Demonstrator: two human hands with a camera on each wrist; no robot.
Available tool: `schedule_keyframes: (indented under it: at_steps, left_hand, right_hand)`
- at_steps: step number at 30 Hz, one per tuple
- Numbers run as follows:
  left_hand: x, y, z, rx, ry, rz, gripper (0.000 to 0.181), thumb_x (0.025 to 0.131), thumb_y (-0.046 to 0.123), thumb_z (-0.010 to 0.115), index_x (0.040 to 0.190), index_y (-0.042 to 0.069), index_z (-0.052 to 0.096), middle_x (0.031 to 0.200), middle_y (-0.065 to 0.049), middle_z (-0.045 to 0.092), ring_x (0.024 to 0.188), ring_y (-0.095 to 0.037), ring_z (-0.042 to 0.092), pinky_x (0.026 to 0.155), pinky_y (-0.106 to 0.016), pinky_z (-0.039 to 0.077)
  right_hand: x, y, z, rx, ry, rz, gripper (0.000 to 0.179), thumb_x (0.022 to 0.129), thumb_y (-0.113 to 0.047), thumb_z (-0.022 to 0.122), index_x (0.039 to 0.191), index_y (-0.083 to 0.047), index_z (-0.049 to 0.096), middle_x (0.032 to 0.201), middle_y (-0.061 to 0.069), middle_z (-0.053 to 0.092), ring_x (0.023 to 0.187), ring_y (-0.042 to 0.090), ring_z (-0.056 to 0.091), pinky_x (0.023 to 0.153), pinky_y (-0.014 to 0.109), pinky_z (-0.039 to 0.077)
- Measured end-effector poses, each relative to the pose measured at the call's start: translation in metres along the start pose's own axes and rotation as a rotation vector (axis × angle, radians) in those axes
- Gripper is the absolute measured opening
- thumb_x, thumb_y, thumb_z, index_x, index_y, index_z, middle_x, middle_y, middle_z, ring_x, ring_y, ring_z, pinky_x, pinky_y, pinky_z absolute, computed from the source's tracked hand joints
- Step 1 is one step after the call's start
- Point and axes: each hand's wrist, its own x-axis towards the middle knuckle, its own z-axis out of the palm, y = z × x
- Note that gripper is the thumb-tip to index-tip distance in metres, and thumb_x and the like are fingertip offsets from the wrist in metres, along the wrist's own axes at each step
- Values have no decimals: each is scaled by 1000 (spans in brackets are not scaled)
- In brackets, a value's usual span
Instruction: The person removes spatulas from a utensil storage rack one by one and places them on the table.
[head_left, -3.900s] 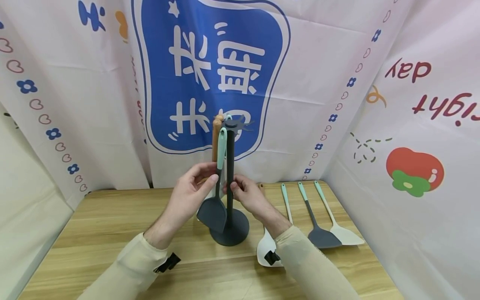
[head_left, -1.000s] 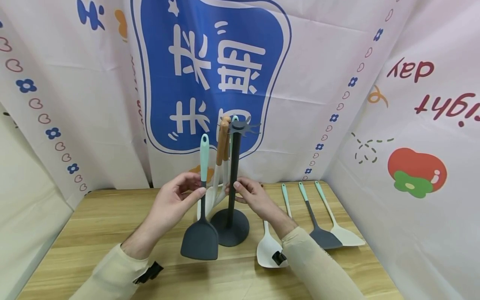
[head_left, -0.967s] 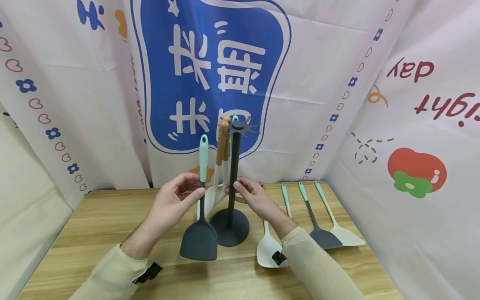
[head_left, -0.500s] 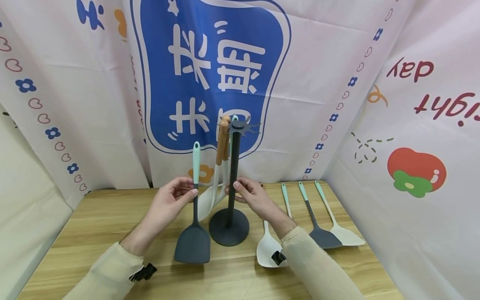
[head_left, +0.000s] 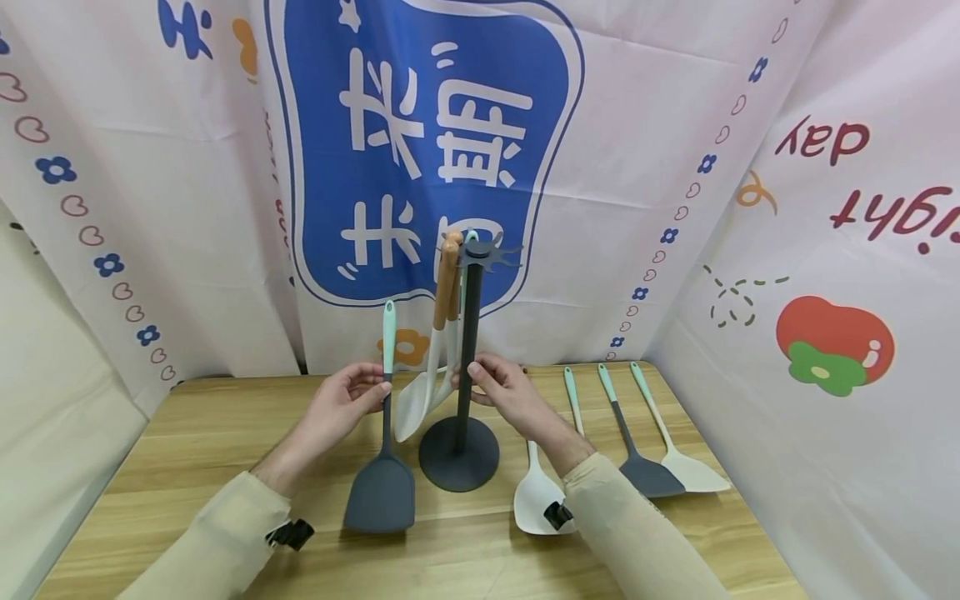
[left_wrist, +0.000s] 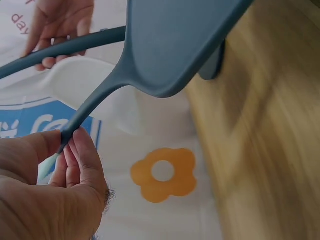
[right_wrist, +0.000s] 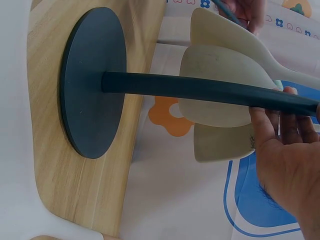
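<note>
My left hand (head_left: pixel 339 404) pinches the dark shaft of a spatula (head_left: pixel 380 496) just below its mint handle, between thumb and fingers. The spatula is upright, its broad dark-grey blade low over the table, left of the stand. Around the post of the dark utensil stand (head_left: pixel 459 454) my right hand (head_left: pixel 510 396) has its fingers and thumb, about halfway up. Hooks ring the stand's top. Pale spatulas (right_wrist: pixel 225 85) hang behind the post, two with wooden handles (head_left: pixel 446 287) and one with a mint handle. The left wrist view shows the thumb and fingertips on the shaft (left_wrist: pixel 90 105).
On the right of the wooden table (head_left: pixel 187 467) lie a white spatula (head_left: pixel 534 492) partly under my right forearm, a mint-handled one (head_left: pixel 572 396), a dark one (head_left: pixel 648 477) and a cream one (head_left: pixel 693 471). A printed cloth (head_left: pixel 637 108) hangs close behind.
The dark spatula has come away from the stand, moving left and down with my left hand. My right hand stays on the post. The utensils on the table have not moved.
</note>
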Motion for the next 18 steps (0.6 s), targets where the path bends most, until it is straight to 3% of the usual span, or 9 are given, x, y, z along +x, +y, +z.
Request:
schedule_keyframes:
  at_steps: [7,14,18]
  left_hand:
    - [11,-18,1,-3,-18,-31,41,120,10,66,153,-13,58,140,-29,70,119,-20,79,95,-24,72]
    - [19,-33,2,37,-51,-54,39,119,4,66,151,-17,57,136,-32,71,110,-18,80,95,-33,75]
    - [22,-38,4,59,-64,-67,39,118,3,66,150,-17,57,134,-32,71,108,-19,80,96,-36,75]
  right_hand:
    - [1,1,-1,-1,4,5,46,128,-32,50,152,5,64,155,28,67,144,29,72,129,56,59]
    - [0,0,0,-8,4,1,48,129,-33,49,153,6,63,157,30,66,147,35,71,129,56,59]
    - [0,0,1,-5,7,4,47,129,-32,49,153,7,62,157,32,65,145,31,72,129,57,59]
